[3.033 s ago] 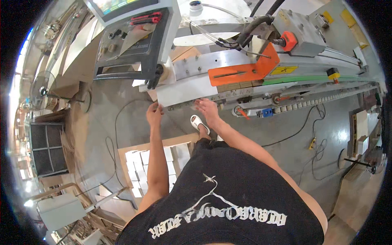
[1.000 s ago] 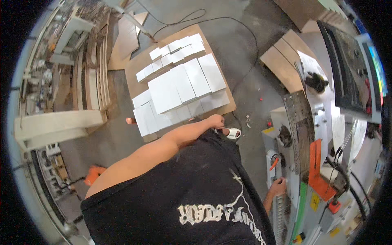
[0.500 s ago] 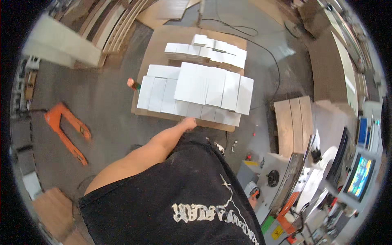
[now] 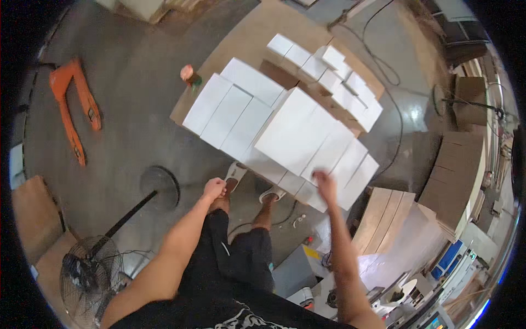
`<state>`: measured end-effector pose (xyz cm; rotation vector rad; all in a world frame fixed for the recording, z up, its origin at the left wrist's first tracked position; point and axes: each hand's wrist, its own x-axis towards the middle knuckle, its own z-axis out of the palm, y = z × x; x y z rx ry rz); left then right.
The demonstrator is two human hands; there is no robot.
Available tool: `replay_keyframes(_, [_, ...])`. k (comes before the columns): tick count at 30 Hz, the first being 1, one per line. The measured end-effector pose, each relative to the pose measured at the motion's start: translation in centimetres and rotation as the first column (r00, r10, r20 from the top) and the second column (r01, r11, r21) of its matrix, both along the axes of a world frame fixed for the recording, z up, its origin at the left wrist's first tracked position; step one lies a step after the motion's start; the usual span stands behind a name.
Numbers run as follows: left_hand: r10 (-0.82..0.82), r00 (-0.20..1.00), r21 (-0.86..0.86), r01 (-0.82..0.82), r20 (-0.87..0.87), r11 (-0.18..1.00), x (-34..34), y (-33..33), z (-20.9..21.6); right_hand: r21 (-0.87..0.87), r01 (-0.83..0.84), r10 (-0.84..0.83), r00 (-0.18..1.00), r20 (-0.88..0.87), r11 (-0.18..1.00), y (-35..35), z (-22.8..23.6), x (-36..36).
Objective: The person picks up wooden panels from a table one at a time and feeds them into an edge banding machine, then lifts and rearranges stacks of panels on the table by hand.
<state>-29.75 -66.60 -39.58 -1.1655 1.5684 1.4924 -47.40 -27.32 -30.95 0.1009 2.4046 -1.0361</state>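
Stacks of white rectangular boards [image 4: 298, 129] lie side by side on a brown sheet [image 4: 189, 104]. My right hand [image 4: 327, 186] is over the near right boards, its fingers blurred. A dark spot shows at its fingertips; whether it is something held or shadow, I cannot make out. My left hand [image 4: 215, 188] is closed, with nothing visible in it, in front of the near edge of the stacks and above my shoe [image 4: 235, 171]. A second group of smaller white stacks [image 4: 329, 71] stands farther back on the same sheet.
An orange pallet-jack fork [image 4: 74, 104] stands at left. A floor fan [image 4: 90, 268] is at lower left. Beside the sheet's left edge is a small orange-topped object [image 4: 189, 75]. Wood-coloured boards [image 4: 383, 219] and a grey machine [image 4: 296, 271] are at right. A cable [image 4: 400, 131] crosses the floor.
My view has turned and the stacks now appear slanted. The left hand has moved back from the stacks' near edge. My right arm has come into view over the boards.
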Motion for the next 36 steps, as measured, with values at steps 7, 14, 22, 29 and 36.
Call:
replay_keyframes(7, [0.385,0.920,0.144,-0.391,0.068,0.909,3.5,2.3,-5.8,-0.136,-0.429,0.379,0.880,-0.287,0.893,-13.5,-9.4,-30.1])
replay_keyframes(14, [0.728,0.685,0.394,-0.677,0.028,0.622,-5.4,11.9,-6.5,-0.118,-0.442,0.457,0.870,0.187,0.889,-9.9,-19.0,-38.6])
replay_keyframes(22, [0.967,0.190,0.541,-0.838,0.168,0.070,-17.0,16.3,-7.9,-0.077,-0.305,0.312,0.880,0.359,0.949,-14.2,-18.3,-36.1])
replay_keyframes(29, [0.966,0.003,0.680,-0.711,0.258,-0.179,-18.5,16.6,-6.9,0.099,-0.364,0.299,0.869,0.395,0.926,-16.4,-15.5,-33.9])
replay_keyframes(36, [0.985,0.003,0.752,-0.646,0.172,-0.129,-16.4,14.8,-4.5,-0.120,-0.423,0.439,0.846,0.303,0.898,-21.2,-8.6,-31.5])
